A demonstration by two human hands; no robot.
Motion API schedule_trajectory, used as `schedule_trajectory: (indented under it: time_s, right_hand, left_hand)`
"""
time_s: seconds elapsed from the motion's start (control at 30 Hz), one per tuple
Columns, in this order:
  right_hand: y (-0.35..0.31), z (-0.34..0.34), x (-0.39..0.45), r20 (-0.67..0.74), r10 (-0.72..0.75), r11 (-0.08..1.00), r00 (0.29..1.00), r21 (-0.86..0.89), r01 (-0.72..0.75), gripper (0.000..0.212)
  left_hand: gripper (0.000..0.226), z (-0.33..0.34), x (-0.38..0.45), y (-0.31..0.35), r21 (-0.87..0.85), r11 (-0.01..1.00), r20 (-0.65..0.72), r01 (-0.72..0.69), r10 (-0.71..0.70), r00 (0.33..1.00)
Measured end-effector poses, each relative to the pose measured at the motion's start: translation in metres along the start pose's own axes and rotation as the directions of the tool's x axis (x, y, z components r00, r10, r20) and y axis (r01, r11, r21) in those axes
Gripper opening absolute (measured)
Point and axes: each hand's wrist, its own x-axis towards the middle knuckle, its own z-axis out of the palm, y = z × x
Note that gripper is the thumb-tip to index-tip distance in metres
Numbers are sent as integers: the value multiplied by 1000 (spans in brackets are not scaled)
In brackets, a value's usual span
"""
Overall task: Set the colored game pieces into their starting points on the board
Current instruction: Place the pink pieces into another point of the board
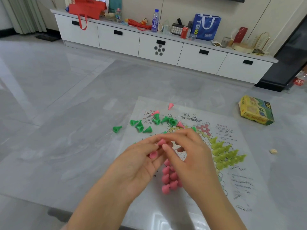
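Above board [187,193], both hands pinch small pink cone pieces [160,142]; left hand [141,165], right hand [191,156].

Two bare forearms enter from the bottom edge, each ending in a bare hand: left hand [141,165], right hand [191,156]. No sleeves show anywhere along either arm, right down to the frame edge. No watch, bracelet or band on either wrist. No rings on any fingers I can see. No gloves. Fingernails on the left hand look short and unpainted; the right hand's nails are mostly turned away, so can't tell. Fingers are slim, forearms smooth, no marks or tattoos showing. Nothing else of the person is in view: no torso, legs or clothing.
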Motion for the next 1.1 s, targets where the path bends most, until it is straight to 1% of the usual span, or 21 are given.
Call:
schedule_trajectory:
  time_s: [0.03, 0.07, 0.17, 0.27, 0.33, 0.4, 0.47, 0.53, 0.57, 0.6, 0.63, 0.67, 0.7, 0.73, 0.77, 0.8, 0.83, 0.87, 0.93, 1.0, 1.1]
  right_hand:
    - [3, 1, 0, 16, -49, 995, 999, -81, 50, 15]
    - [6, 2, -1, 27, -82, 990, 996, -115, 84, 18]
    - [13, 3, -1, 7, -140, 976, 990, -165, 139, 16]
    - [18, 2, 1, -51, -183, 940, 982, -301, 160, 10]
    - [20, -1, 2, -57, -181, 930, 982, -334, 153, 9]
    - [18, -8, 0, -102, -149, 959, 984, -258, 118, 9]
    - [14, -20, -1, -193, -66, 997, 979, -55, 57, 13]
    - [9, -33, -1, -275, 36, 991, 961, 134, 1, 14]
    - [7, -38, -1, -302, 84, 978, 950, 210, -20, 10]
    - [6, -43, 0, -319, 123, 961, 940, 276, -32, 6]
    - [6, -46, 1, -330, 146, 945, 933, 325, -33, 6]
    - [6, -50, 1, -335, 158, 933, 929, 358, -30, 7]
    - [6, -52, 1, -337, 168, 926, 926, 377, -31, 7]
    - [6, -55, 1, -339, 173, 921, 925, 388, -30, 7]
    - [7, -58, 0, -343, 175, 918, 923, 396, -27, 7]
    - [8, -60, -1, -352, 179, 916, 919, 400, -26, 7]
    - [10, -62, -2, -360, 186, 914, 914, 404, -27, 8]
    - [12, -64, -2, -365, 193, 912, 911, 408, -30, 9]
    - [16, -67, -1, -375, 204, 908, 904, 418, -31, 12]
    - [17, -71, 2, -373, 216, 895, 902, 445, -30, 12]
    - [16, -75, 3, -364, 236, 878, 901, 477, -38, 13]
  left_hand:
    - [32, 1, 0, -1, 15, 1000, -2, 1, -1, 1000]
    - [31, 2, 0, -1, 30, 1000, -20, 0, 0, 1000]
    - [32, 4, -2, -3, 105, 994, -55, 8, -2, 998]
    - [41, 9, -11, -5, 196, 980, 12, 21, -24, 1000]
    - [42, 13, -16, -6, 267, 964, 17, 4, -9, 1000]
    - [40, 12, -15, -2, 370, 928, -68, -32, 61, 996]
    - [37, 14, -11, 6, 537, 839, -172, -88, 211, 962]
    - [31, 20, 3, 20, 710, 689, -180, -146, 378, 908]
    - [28, 24, 15, 29, 804, 572, -156, -164, 468, 870]
    - [25, 28, 30, 38, 896, 409, -94, -173, 557, 825]
    - [20, 31, 48, 48, 965, 205, 4, -166, 619, 785]
    - [17, 33, 67, 57, 991, -1, 105, -133, 619, 778]
    - [19, 34, 87, 63, 976, -199, 187, -88, 560, 807]
    - [25, 32, 106, 67, 917, -396, 241, -47, 458, 856]
    - [31, 28, 123, 70, 818, -575, 255, -15, 340, 905]
    - [37, 23, 137, 72, 712, -702, 240, -3, 239, 941]
    - [40, 20, 146, 73, 627, -779, 210, -8, 159, 965]
    - [41, 17, 153, 74, 581, -813, 189, -27, 103, 977]
    - [35, 14, 162, 74, 571, -817, 189, -78, 39, 981]
    - [26, 15, 166, 72, 582, -804, 211, -119, 8, 977]
    - [19, 15, 165, 69, 604, -784, 201, -144, -24, 979]
